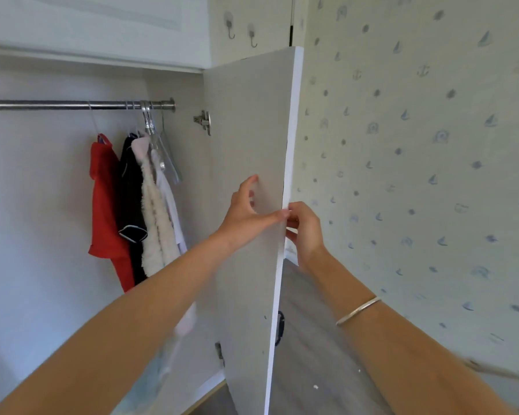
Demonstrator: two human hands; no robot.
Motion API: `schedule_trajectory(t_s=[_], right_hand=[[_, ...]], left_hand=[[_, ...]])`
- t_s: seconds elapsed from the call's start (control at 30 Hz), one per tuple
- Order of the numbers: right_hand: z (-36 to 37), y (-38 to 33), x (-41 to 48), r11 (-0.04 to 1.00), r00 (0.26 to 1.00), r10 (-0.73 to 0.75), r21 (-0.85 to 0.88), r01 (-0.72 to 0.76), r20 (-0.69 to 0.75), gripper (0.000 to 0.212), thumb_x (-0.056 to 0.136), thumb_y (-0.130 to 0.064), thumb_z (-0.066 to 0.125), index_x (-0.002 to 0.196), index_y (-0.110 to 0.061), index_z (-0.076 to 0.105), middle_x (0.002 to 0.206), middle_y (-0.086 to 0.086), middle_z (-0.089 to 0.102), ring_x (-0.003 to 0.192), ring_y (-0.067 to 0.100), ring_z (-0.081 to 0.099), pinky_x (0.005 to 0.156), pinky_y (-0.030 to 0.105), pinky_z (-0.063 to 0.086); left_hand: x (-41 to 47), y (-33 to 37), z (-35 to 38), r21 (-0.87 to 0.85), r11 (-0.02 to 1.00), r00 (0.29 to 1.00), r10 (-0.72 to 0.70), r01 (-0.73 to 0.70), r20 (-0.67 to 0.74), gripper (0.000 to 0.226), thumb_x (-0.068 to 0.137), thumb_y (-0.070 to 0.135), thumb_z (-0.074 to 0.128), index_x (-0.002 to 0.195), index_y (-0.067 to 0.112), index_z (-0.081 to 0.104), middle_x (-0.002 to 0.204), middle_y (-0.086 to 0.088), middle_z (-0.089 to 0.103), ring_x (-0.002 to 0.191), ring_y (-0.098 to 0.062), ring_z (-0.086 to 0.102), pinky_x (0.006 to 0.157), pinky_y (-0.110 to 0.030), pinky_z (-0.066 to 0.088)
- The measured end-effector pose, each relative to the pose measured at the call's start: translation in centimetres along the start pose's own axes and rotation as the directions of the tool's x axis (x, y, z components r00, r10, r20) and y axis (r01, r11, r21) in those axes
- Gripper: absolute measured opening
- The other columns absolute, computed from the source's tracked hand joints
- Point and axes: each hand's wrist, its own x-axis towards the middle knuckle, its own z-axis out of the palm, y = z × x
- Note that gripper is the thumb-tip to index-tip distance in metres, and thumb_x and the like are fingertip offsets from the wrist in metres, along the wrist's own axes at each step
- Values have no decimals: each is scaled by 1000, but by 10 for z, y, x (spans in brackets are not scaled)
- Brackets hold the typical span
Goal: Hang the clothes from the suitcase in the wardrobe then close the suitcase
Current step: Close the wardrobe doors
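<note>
The wardrobe stands open with a metal rail (pixel 57 104) across its top. On the rail hang a red top (pixel 105 205), a black garment with white piping (pixel 131 205), a fluffy cream vest (pixel 156 223) and a white piece behind it, plus an empty clear hanger (pixel 170 157). The wardrobe door (pixel 249 121) stands half open between my arms. My left hand (pixel 246 209) lies on the door's inner face with the thumb at its edge. My right hand (pixel 304 229) grips the door's white edge from the outer side. The suitcase is out of view.
Two wall hooks (pixel 240 29) sit above the door. A wall papered with small boats and anchors (pixel 417 145) fills the right side. Grey wood-look floor (pixel 312 354) shows below, and a dark door handle (pixel 280 327) sticks out low on the door's outer face.
</note>
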Motion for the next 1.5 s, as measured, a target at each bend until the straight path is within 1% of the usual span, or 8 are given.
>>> schedule_trajectory(t_s=[0.2, 0.33, 0.43, 0.53, 0.7, 0.9, 1.17, 1.5], right_hand=[[63, 17, -38, 990, 981, -70, -106, 90, 182, 18, 89, -10, 48, 102, -15, 60, 98, 4, 65, 91, 15, 63, 76, 27, 48], [113, 42, -63, 935, 920, -128, -265, 237, 371, 56, 84, -10, 52, 138, -22, 43, 133, -4, 47, 116, 8, 51, 94, 28, 48], [138, 55, -72, 832, 824, -116, -399, 386, 554, 76, 88, -7, 52, 152, -24, 17, 154, -9, 24, 138, 6, 29, 112, 28, 32], [162, 61, -66, 642, 717, -103, -504, 577, 690, 84, 88, -13, 55, 154, -21, 5, 161, -8, 9, 148, 11, 12, 118, 27, 17], [201, 68, -40, 281, 608, -49, -573, 770, 793, 86, 88, -24, 52, 153, -27, -5, 162, -10, -5, 150, 18, -5, 117, 41, 19], [228, 95, -9, 72, 536, -88, -532, 844, 839, 88, 89, -28, 47, 151, -30, -15, 160, -12, -16, 147, 20, -20, 118, 37, -7], [274, 108, 36, 31, 415, -74, -414, 910, 907, 78, 93, -32, 43, 154, -25, -6, 161, -6, -15, 148, 21, -17, 118, 41, -9], [301, 119, 79, -133, 367, -46, -370, 920, 929, 75, 92, -32, 37, 153, -29, -7, 158, -10, -23, 148, 23, -18, 111, 62, -17]], left_hand=[[-52, -13, -79, -75, 995, 997, -67, 65, -31, 56, 82, 33, 73, 133, 26, 51, 121, 2, 61, 108, -11, 63, 92, -35, 55], [-80, -23, -132, -145, 985, 986, -111, 93, -121, 34, 90, 26, 64, 123, 17, 61, 113, -1, 68, 103, -17, 68, 88, -34, 57], [-88, -34, -159, -118, 986, 952, -142, 114, -271, 25, 91, 30, 63, 114, 19, 66, 111, -1, 69, 104, -16, 67, 92, -37, 55], [-92, -41, -184, -75, 988, 892, -154, 135, -425, 10, 94, 25, 58, 100, 25, 66, 109, -1, 68, 106, -20, 64, 95, -39, 53], [-95, -47, -213, -91, 988, 846, -154, 125, -510, 26, 95, 18, 53, 120, 18, 62, 107, -3, 70, 99, -21, 67, 91, -40, 55], [-84, -57, -237, -105, 984, 816, -176, 141, -551, 35, 97, 12, 51, 129, 22, 45, 116, 2, 61, 99, -9, 61, 76, -20, 51], [-56, -67, -253, -32, 956, 767, -254, 292, -589, 54, 97, 19, 52, 147, 27, 34, 137, 2, 47, 125, -18, 48, 108, -38, 41], [-19, -64, -261, 16, 879, 711, -374, 476, -595, 68, 93, 12, 47, 153, 18, 15, 159, -1, 21, 144, -21, 27, 111, -33, 28]])
